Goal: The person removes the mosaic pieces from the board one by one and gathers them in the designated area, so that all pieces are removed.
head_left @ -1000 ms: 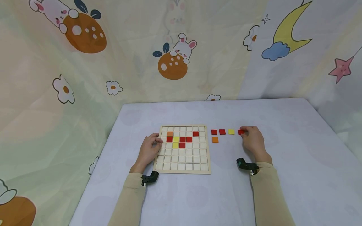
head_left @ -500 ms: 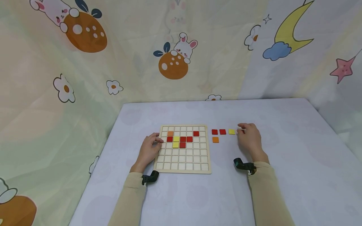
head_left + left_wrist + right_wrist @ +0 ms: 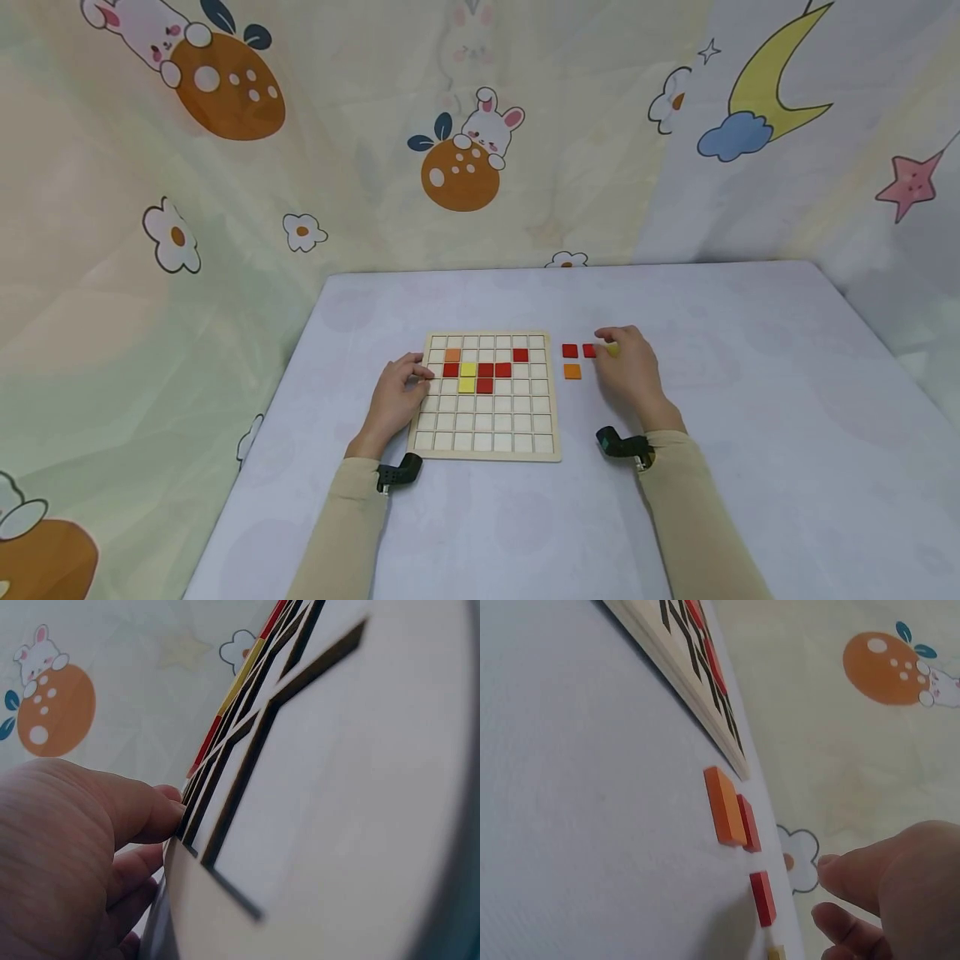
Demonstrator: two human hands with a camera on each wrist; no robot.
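A wooden grid board [image 3: 483, 456] lies on the table, with several red, yellow and orange square tiles in its upper cells. At its left edge my left hand [image 3: 393, 398] grips the frame, the thumb [image 3: 142, 814] over the rim and the other fingers curled beside it. To the board's right, my right hand [image 3: 632, 371] hovers low over the row of loose tiles. It partly covers a yellow tile [image 3: 612, 349] and overlaps a red tile [image 3: 588, 351]. In the right wrist view, its thumb and fingertips stand apart with nothing visible between them.
Another red tile [image 3: 570, 351] and an orange tile [image 3: 572, 372] lie between the board and the right hand. A white cloth covers the table [image 3: 480, 533]. Behind it hangs a printed fabric backdrop [image 3: 585, 167].
My right hand has moved left, from a red tile at the row's right end to above the yellow tile. That end red tile is no longer visible. My left hand keeps its place.
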